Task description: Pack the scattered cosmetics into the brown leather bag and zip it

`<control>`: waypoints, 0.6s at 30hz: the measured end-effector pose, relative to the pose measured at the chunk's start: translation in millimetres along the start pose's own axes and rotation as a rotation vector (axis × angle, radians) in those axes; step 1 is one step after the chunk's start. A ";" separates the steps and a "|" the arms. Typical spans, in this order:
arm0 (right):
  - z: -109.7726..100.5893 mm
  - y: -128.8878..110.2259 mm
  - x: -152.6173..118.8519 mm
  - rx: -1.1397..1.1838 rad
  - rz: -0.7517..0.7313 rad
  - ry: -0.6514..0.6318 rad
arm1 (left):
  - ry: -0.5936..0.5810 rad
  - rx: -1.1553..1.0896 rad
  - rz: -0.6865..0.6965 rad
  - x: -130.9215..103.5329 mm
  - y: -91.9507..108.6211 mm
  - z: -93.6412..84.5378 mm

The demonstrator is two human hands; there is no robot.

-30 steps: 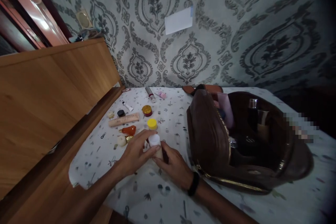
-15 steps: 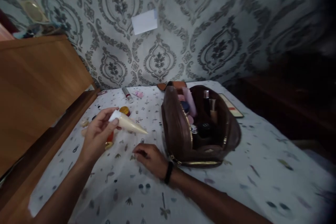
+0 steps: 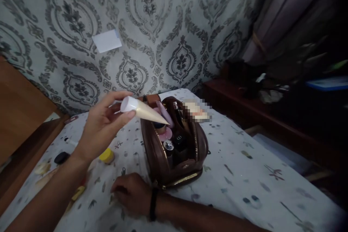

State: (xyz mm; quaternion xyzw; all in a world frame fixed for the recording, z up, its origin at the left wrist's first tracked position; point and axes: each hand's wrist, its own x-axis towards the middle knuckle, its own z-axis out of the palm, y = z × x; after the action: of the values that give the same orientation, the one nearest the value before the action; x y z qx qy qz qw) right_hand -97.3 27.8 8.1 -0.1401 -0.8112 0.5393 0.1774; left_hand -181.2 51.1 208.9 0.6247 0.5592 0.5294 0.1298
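Observation:
My left hand [image 3: 104, 125] holds a cream-coloured tube [image 3: 148, 111] by its white cap, its narrow end pointing right over the opening of a brown bag [image 3: 152, 152]. The bag stands unzipped. Inside it are a pink item [image 3: 165, 114], a bottle with a clear faceted cap [image 3: 168, 145], a black-capped item [image 3: 179, 139] and other small containers. My right hand [image 3: 132, 190], with a black band on the wrist, rests on the patterned cloth in front of the bag's left corner. Its fingers are curled, and whatever they might hold is hidden.
Left of the bag lie a yellow-lidded jar [image 3: 106, 155], a black round item [image 3: 62, 157] and small items partly behind my left forearm. A wooden panel [image 3: 21, 112] borders the left. A dark red ledge [image 3: 244, 112] runs along the right.
My left hand has carried the tube rightward, from above the cloth to over the bag's opening. The view has turned right. My right hand stays low near the bag.

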 end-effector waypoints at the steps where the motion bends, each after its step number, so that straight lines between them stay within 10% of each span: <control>1: -0.3 -0.1 -0.1 0.001 0.002 -0.003 | -0.066 0.012 0.025 8.4 -0.7 5.1; 6: 0.3 1.4 -0.5 0.045 0.048 -0.016 | -0.397 0.244 0.106 44.1 -9.6 27.2; 18: 11.6 19.8 9.3 0.050 0.051 -0.106 | -0.739 0.496 0.108 83.1 -29.7 71.8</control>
State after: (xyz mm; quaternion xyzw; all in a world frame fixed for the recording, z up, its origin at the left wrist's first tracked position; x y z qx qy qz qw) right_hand -110.0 29.6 -13.1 -0.1275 -0.8018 0.5706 0.1238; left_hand -155.4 161.5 200.2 0.8124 0.5518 0.1265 0.1396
